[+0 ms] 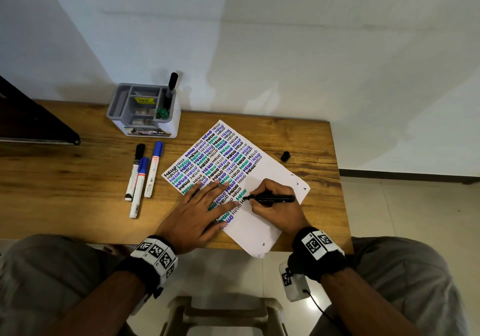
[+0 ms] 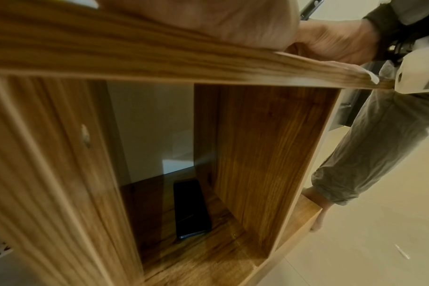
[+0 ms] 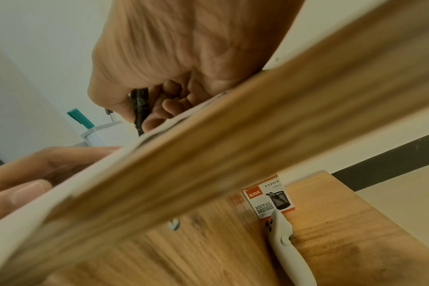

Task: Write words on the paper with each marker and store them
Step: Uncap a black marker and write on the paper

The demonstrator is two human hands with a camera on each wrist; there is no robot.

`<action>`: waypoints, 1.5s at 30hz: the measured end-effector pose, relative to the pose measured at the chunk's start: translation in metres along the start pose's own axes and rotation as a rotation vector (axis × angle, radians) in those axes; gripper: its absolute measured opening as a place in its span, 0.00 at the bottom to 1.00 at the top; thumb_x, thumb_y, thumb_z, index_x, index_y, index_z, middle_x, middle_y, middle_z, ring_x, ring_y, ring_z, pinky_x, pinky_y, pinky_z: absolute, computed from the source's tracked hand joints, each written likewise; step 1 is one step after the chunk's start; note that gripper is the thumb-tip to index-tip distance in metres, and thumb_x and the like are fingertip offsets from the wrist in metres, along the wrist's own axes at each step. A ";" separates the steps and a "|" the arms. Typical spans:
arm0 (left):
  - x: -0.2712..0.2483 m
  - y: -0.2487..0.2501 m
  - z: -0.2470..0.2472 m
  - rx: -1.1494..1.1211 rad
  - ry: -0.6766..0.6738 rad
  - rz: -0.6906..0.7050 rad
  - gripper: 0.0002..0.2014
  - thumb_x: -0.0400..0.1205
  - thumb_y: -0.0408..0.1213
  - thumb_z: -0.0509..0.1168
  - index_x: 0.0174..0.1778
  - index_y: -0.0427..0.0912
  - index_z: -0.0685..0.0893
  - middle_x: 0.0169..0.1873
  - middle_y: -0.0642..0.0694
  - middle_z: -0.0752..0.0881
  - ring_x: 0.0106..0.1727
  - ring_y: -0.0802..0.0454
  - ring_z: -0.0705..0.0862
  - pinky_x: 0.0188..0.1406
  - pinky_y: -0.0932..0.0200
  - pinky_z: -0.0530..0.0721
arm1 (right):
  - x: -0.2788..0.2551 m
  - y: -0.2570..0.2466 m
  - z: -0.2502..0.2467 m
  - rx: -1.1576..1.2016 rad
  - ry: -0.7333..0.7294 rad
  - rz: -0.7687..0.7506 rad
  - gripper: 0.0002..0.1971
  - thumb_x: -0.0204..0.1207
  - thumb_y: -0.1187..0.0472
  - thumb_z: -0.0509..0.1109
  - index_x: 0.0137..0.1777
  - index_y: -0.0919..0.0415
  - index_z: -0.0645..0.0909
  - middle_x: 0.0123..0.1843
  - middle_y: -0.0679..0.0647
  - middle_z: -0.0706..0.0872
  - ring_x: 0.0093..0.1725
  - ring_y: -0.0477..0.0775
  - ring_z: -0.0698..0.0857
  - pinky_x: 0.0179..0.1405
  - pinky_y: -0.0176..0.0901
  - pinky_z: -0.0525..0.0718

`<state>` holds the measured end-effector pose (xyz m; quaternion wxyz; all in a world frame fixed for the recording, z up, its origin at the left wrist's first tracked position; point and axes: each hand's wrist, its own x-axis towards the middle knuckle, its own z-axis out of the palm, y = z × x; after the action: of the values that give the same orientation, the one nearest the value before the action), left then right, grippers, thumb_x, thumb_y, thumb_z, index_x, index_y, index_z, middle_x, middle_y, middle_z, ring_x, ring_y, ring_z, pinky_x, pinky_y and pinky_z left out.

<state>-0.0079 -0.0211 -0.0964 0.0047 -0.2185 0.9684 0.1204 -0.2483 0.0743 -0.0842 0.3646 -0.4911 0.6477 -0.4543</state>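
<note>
Table (image 1: 91, 179) of wood grain carries all the work items; its far edge meets the wall and its near edge runs just under my two wrists. Paper (image 1: 262, 221) lies rotated on the right half of the table, and one near corner overhangs the near edge. Rows of "HELLO" in black, blue and green fill its far and left portions; the near right portion is blank.

My left hand (image 1: 200, 213) lies flat on the paper's left side, fingers straight and spread, pressing the sheet down and gripping nothing. My right hand (image 1: 272, 205) rests on the paper just right of it, fingers and thumb curled round the black marker (image 1: 272, 198). The marker lies almost level, tip pointing left and touching the paper at the end of a written row.

Organizer (image 1: 144, 110), grey and white, stands at the far left of the paper, near the wall. Count inside it: two markers, one black marker standing tall (image 1: 171, 86) and one green-capped marker (image 1: 162, 113), both in the right compartment.

Count on the bare table left of the paper: three capped markers, one with a black cap (image 1: 134, 172) and two with blue caps (image 1: 140, 187) (image 1: 153, 169), lying roughly parallel. Count of loose caps: one black cap (image 1: 285, 156), beyond the paper's right edge, near the table's right edge.

Open tabletop lies to the far left.
</note>
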 end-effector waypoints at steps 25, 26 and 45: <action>0.001 0.000 0.002 -0.010 0.023 -0.002 0.25 0.89 0.56 0.50 0.84 0.63 0.62 0.88 0.49 0.57 0.88 0.51 0.51 0.86 0.40 0.51 | 0.001 0.004 -0.002 0.001 0.029 0.003 0.07 0.73 0.71 0.79 0.45 0.65 0.84 0.49 0.51 0.92 0.52 0.41 0.89 0.49 0.30 0.85; 0.001 0.000 0.002 -0.013 0.024 -0.002 0.25 0.89 0.56 0.50 0.84 0.63 0.62 0.88 0.49 0.57 0.88 0.51 0.51 0.86 0.40 0.51 | 0.001 0.004 -0.002 -0.002 0.027 0.007 0.07 0.72 0.71 0.79 0.44 0.65 0.83 0.49 0.51 0.92 0.51 0.41 0.89 0.48 0.29 0.85; 0.000 -0.001 0.004 -0.022 0.034 -0.006 0.24 0.90 0.53 0.49 0.84 0.64 0.61 0.88 0.50 0.56 0.89 0.52 0.50 0.86 0.40 0.50 | 0.001 0.003 -0.003 0.009 0.035 0.041 0.07 0.73 0.70 0.79 0.44 0.62 0.84 0.49 0.50 0.92 0.52 0.45 0.90 0.49 0.34 0.87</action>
<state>-0.0079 -0.0216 -0.1007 -0.0138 -0.2232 0.9663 0.1275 -0.2526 0.0744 -0.0865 0.3649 -0.4680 0.6618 -0.4582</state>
